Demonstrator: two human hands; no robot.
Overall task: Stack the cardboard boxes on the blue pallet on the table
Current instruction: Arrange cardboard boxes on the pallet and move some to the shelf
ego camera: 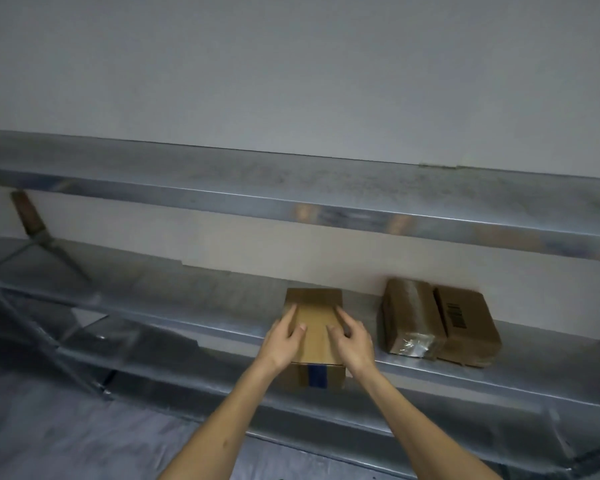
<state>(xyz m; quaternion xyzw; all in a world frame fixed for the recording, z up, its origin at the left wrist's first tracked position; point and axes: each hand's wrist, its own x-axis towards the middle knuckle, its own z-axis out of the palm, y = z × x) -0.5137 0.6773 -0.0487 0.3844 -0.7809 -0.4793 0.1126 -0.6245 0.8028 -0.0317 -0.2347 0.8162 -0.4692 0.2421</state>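
A plain brown cardboard box [314, 317], blue tape [316, 375] on its near face, sits at the front of a dull sheet-metal shelf [499, 379]. The left hand [284, 337] and right hand [352, 341] clasp its side edges, thumbs on top. To the right lie a glossy taped box [409, 317] and a barcode box [468, 327], touching.

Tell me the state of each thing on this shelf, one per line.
Blue-taped box: closed, at front of shelf, held by both hands.
Left hand: holds its left side.
Right hand: holds its right side.
Clear-taped box: closed, lying on shelf.
Barcode box: closed, beside it.
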